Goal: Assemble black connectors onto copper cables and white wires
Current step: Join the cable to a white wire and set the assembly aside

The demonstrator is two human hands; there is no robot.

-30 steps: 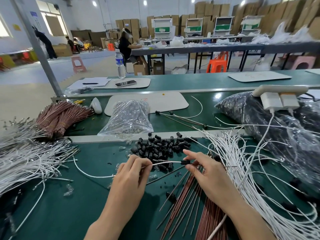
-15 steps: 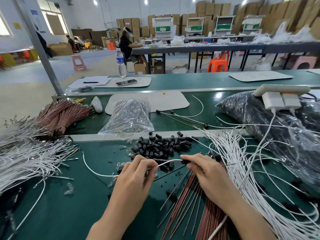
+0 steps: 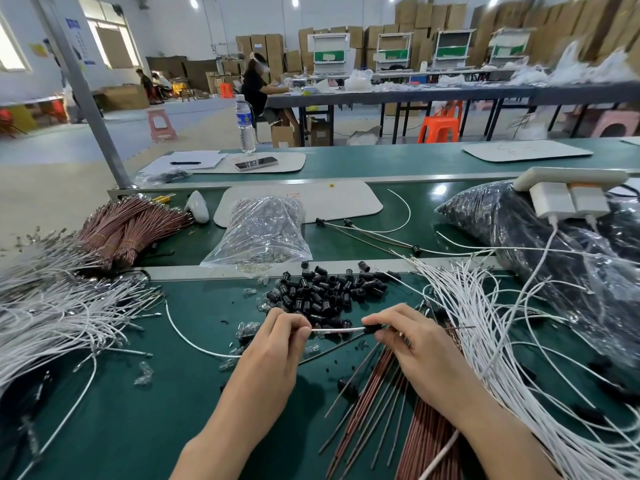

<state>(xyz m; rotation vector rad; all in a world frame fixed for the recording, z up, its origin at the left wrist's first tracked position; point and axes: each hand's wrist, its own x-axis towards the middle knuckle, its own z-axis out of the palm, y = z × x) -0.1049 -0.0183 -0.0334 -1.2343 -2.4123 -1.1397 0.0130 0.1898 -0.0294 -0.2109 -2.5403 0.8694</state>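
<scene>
Moved: your left hand (image 3: 273,344) has closed in on your right hand (image 3: 415,351) since a second ago. A shorter stretch of white wire (image 3: 336,329) now shows between them. The wire's slack loop on the green belt (image 3: 138,410) has been drawn to the right.
Left grip: your fingers are curled and pinch the white wire between thumb and fingertips, at the left end of the bare stretch.
Right grip: your thumb and forefinger pinch a black connector (image 3: 371,329) at the right end of that stretch. Your other fingers are curled beneath it.
Wire path: it runs level from one pinch to the other, held above the belt. It then trails out from under your left hand in a curve lying on the belt.
Dark tip: a thin one pokes out to the right past your right hand; you cannot tell what it belongs to.
Pile: loose black connectors (image 3: 325,292) lie heaped just beyond your hands, near the belt's far edge.
Cables: copper cables (image 3: 374,393) are fanned on the belt under and in front of your right hand.
Bundles: spread white wires (image 3: 485,323) lie to your right, beside the copper cables. A second white heap (image 3: 52,317) lies at far left.
Behind: a clear bag (image 3: 263,230) sits past the pile. A tied copper bundle (image 3: 128,226) is to its left and a large black bag (image 3: 554,244) to its right.
</scene>
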